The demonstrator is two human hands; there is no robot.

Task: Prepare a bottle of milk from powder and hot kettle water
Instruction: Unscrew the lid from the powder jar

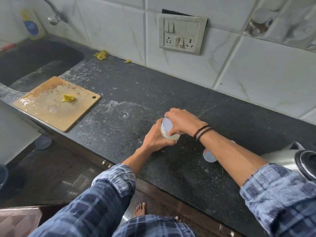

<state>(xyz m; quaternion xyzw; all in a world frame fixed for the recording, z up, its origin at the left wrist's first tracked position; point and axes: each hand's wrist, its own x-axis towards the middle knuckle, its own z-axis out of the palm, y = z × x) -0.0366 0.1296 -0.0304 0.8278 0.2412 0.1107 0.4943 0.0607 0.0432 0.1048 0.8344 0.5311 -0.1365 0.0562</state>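
Observation:
A small clear jar (171, 136) of white powder with a pale lid (167, 124) stands on the black counter (130, 100). My left hand (154, 138) wraps around the jar's body from the left. My right hand (182, 121) grips the lid from above. A clear bottle (209, 155) shows partly under my right forearm. The steel kettle (294, 158) stands at the right edge, with its dark lid towards me.
A wet wooden cutting board (56, 103) with a yellow scrap lies at the left beside the sink (34, 62). A switch and socket panel (182, 35) is on the tiled wall. A yellow cloth (102, 54) lies at the counter's back.

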